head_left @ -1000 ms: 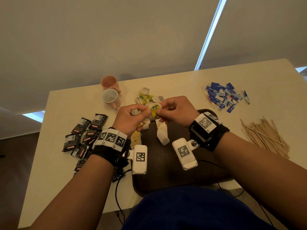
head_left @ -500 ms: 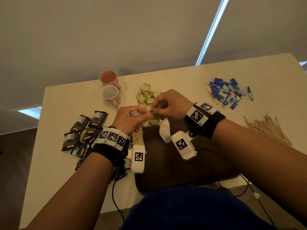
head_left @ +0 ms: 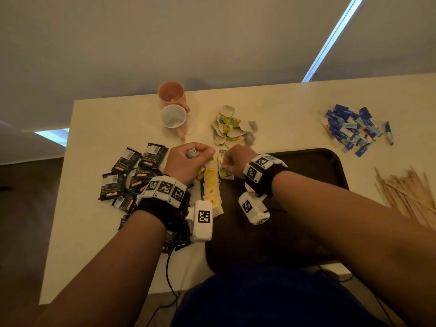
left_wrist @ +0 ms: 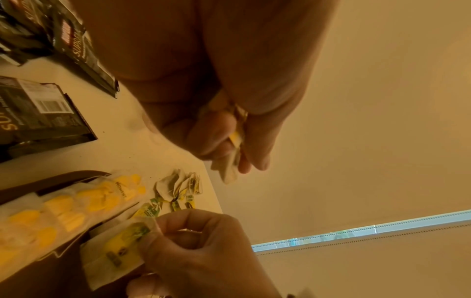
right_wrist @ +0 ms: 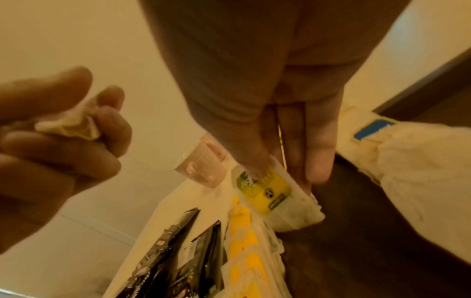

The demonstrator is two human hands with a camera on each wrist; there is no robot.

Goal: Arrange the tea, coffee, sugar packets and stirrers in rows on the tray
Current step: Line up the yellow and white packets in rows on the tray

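- At the tray's (head_left: 306,175) far-left corner, both hands work over the tea row (head_left: 211,185), a line of yellow-tagged bags running along the tray's left edge.
- Right hand (head_left: 236,161) pinches one tea bag (right_wrist: 265,189) between thumb and fingers, low over the tray just right of the row's far end; whether the bag touches the tray I can't tell.
- Left hand (head_left: 188,164) is curled tight round crumpled paper and a bag or two (left_wrist: 231,157); how many is unclear.
- Done so far, by my reckoning: only part of the tea row. The rest of the tray is bare dark surface.
- Left to do: a loose tea pile (head_left: 232,126) lies on the table beyond the tray; coffee sachets (head_left: 132,175) are heaped left of it, sugar packets (head_left: 351,128) far right, stirrers (head_left: 410,194) scattered at the right edge. None of these are on the tray.
- Early stage, I'd judge.
- Hard to see: the row's near end hides behind the left wrist camera; the tray's near edge is covered by arms and the dark blue clothing; some sachets are tucked under the left forearm; the stirrers run out of frame.
- Two mugs (head_left: 173,107) stand at the table's far side, apart from the work.
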